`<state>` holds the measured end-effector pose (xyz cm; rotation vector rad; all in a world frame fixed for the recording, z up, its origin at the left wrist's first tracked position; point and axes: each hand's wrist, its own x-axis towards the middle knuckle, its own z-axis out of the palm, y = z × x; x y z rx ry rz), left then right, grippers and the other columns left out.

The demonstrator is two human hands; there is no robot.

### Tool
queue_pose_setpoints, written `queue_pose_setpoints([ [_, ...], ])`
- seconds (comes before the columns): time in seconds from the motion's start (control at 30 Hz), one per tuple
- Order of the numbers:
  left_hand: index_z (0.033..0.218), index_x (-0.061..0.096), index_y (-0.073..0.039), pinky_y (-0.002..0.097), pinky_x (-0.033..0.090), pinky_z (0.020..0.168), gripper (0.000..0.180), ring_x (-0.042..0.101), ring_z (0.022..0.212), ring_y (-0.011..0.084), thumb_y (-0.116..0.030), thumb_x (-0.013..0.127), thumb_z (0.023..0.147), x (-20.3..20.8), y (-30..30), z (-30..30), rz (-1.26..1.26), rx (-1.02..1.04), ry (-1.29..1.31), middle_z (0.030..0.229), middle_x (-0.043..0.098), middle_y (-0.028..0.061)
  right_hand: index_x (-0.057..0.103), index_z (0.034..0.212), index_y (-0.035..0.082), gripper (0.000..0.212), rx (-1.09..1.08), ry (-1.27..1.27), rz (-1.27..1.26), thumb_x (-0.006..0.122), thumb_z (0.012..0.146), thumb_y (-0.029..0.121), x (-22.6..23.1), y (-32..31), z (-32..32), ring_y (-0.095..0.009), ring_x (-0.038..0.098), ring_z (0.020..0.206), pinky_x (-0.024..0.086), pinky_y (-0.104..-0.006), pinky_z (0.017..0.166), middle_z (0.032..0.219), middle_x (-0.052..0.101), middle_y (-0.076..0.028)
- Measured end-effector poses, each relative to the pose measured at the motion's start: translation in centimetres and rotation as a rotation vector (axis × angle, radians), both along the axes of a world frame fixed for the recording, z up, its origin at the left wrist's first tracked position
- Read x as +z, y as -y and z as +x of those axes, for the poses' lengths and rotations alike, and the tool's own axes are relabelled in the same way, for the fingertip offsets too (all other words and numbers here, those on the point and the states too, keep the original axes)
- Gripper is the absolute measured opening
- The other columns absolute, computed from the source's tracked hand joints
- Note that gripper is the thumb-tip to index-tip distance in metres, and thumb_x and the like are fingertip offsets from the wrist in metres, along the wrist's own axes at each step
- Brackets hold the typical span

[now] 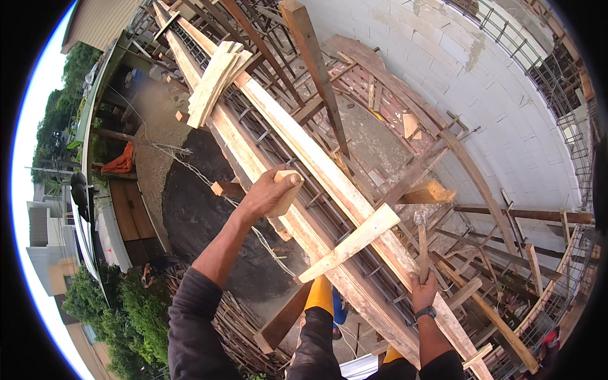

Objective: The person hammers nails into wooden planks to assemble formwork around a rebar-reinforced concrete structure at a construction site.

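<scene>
My left hand [271, 189] is closed round a short wooden piece [286, 195], over the near edge of a long wooden beam form. In my right hand [424, 291] is a hammer [423, 248], gripped by its handle with the head up, above the form's right board. Between the form's left board [247, 158] and right board [323, 171] runs a rebar cage [320, 209]. A flat wooden cleat [354, 244] lies across both boards, between my hands. Farther along, a pile of wooden strips [218, 79] rests across the form.
A grey block wall [411, 57] rises at the right. Upright timber posts [316, 69] and rough scaffold poles stand beside the form. Well below at left is dark ground [196, 196] with a hanging cord [259, 240]. My legs in yellow boots [320, 294] straddle the form's near part.
</scene>
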<state>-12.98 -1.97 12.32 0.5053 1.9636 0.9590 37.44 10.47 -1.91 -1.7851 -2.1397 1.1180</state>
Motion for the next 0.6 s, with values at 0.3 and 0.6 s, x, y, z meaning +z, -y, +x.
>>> queue_pose_setpoints([
  [0.3, 0.118, 0.058, 0.005, 0.0480, 0.054, 0.093, 0.059, 0.068, 0.106, 0.0439, -0.037, 0.079, 0.082, -8.0, 7.1, -1.6, -0.362, 0.441, -0.465, 0.124, 0.065, 0.0306, 0.061, 0.108, -0.001, 0.037, 0.174, -0.039, 0.293, 0.079, 0.086, 0.023, -1.0, 0.8, 0.2, -0.041, 0.058, 0.099, 0.044, -0.0510, 0.088, 0.106, 0.061, -0.020],
  [0.6, 0.123, 0.054, -0.005, 0.0541, 0.056, 0.091, 0.055, 0.068, 0.105, 0.0488, -0.029, 0.082, 0.082, -10.1, 4.2, -2.1, -0.502, 0.359, -0.600, 0.160, 0.030, 0.0306, 0.061, 0.111, -0.002, 0.043, 0.507, -0.140, 0.233, 0.070, 0.095, 0.037, 9.4, -0.8, -23.8, -0.043, 0.063, 0.083, 0.050, -0.0486, 0.072, 0.093, 0.065, -0.019],
])
